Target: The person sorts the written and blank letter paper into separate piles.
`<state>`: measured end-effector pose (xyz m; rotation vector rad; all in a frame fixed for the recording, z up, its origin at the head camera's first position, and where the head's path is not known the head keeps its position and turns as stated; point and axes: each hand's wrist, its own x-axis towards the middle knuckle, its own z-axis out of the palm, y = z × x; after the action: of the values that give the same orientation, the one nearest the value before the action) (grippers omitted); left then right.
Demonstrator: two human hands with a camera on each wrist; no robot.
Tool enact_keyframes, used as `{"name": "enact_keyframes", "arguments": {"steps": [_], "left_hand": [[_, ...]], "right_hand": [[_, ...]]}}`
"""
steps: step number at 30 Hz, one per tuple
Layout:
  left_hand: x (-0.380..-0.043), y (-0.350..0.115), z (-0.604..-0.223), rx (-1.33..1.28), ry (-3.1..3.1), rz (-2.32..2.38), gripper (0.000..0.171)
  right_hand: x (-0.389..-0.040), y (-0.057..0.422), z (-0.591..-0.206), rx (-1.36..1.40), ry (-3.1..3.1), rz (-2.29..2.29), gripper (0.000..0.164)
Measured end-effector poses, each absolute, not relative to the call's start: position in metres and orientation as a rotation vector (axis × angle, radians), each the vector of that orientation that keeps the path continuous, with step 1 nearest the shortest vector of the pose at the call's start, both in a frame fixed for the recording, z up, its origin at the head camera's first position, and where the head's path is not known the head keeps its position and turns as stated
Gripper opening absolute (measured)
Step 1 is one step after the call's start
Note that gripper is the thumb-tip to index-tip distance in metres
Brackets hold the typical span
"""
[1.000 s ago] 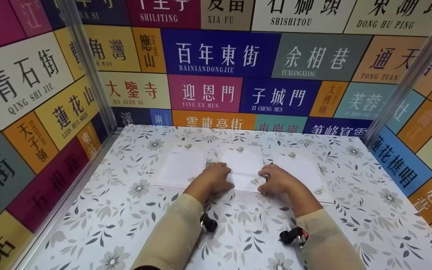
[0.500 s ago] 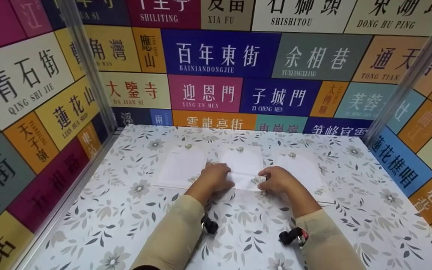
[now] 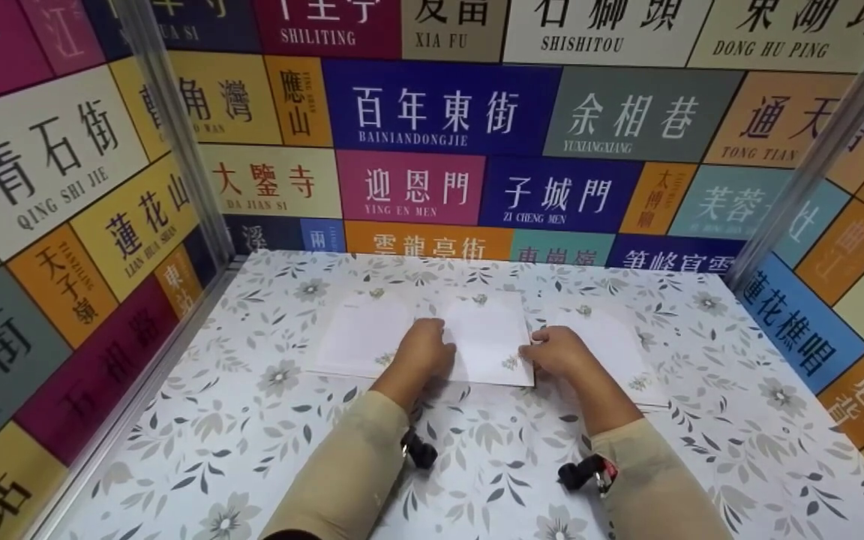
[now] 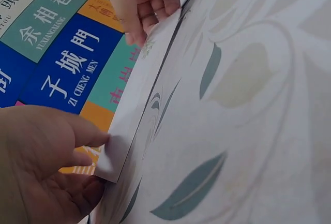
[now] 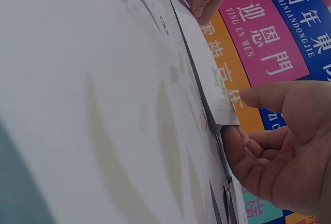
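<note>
A white sheet of letter paper point(image 3: 486, 337) with small printed flowers lies between the hands in the head view, the middle one of three. My left hand point(image 3: 426, 349) holds its left edge; in the left wrist view the thumb is on top and the fingers curl below the corner. My right hand point(image 3: 561, 351) is at the right edge. In the right wrist view its curled fingers point(image 5: 235, 138) are under the paper's corner, with the thumb just above. Both wrist views show the near edge slightly raised over the patterned tablecloth.
Similar sheets of letter paper lie on either side, the left sheet point(image 3: 361, 330) and the right sheet point(image 3: 616, 337), each partly covered by an arm or hand. The floral tablecloth point(image 3: 477, 465) spreads around them. Lettered wall panels point(image 3: 439, 105) enclose the table's back and sides.
The middle sheet's lower part, bent up with a band across it before, now looks flatter, its lower right corner in sight. Both hands have shifted slightly up and outward along its edges.
</note>
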<state>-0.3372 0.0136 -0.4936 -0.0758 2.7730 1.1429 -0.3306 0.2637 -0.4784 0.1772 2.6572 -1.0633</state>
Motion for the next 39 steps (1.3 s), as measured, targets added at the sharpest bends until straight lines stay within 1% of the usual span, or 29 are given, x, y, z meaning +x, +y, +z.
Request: {"name": "enact_keyframes", "arguments": {"steps": [3,6,12,19,24,32,39], "left_hand": [[-0.337,0.011,-0.492,-0.098,2.821,1.145,0.054],[-0.336,0.008,-0.491,-0.078,2.844,1.127,0.054],[-0.334,0.005,-0.49,-0.073,2.759,1.239,0.054],[-0.338,0.003,-0.49,-0.074,2.776,1.265,0.047],[-0.341,0.006,-0.49,-0.104,2.743,1.342,0.049],[-0.344,0.029,-0.494,0.017,2.734,1.543,0.056],[-0.342,0.064,-0.493,0.014,2.66,1.621,0.057]], "right_hand": [[-0.331,0.263,-0.479,0.167,2.678,-1.097,0.058],[-0.331,0.263,-0.48,0.161,2.693,-1.142,0.055],[-0.331,0.265,-0.482,0.129,2.685,-1.203,0.053],[-0.33,0.266,-0.481,0.092,2.712,-1.223,0.054],[-0.329,0.27,-0.479,0.09,2.689,-1.306,0.054],[-0.324,0.291,-0.47,0.181,2.636,-1.489,0.053],[-0.317,0.329,-0.466,0.281,2.644,-1.508,0.055]]}}
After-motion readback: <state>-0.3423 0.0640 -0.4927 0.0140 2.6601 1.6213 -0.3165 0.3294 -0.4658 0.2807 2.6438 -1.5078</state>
